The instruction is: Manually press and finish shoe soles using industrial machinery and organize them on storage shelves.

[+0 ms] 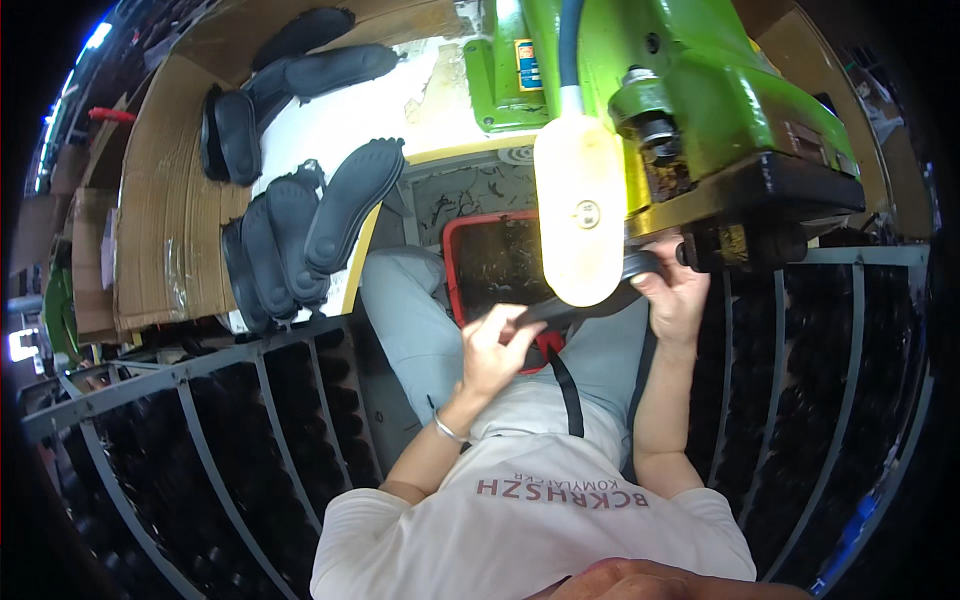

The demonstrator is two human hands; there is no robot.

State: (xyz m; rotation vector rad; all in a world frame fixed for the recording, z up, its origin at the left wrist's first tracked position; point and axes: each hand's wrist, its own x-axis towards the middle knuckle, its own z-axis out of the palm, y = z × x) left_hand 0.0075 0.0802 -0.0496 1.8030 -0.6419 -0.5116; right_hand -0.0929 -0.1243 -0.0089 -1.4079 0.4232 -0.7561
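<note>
Between my two hands, a black shoe sole [622,297] is held edge-on beneath the machine head. My left hand [495,348] pinches its left end between thumb and fingers. Gripping the right end, my right hand [675,297] is close to the dark lower part of the green machine [720,90]. A bright oblong lamp [575,170] hangs in front and hides the middle of the sole. To the left, several dark soles [350,205] lean against each other on the white tabletop [435,95].
Cardboard [175,230] walls the table's left side, with more soles [340,70] at the back. Below the machine stands a red-rimmed bin [452,275] with dark scraps. Metal racks [300,440] filled with dark items flank me on both sides. A dark strap [566,390] hangs by my lap.
</note>
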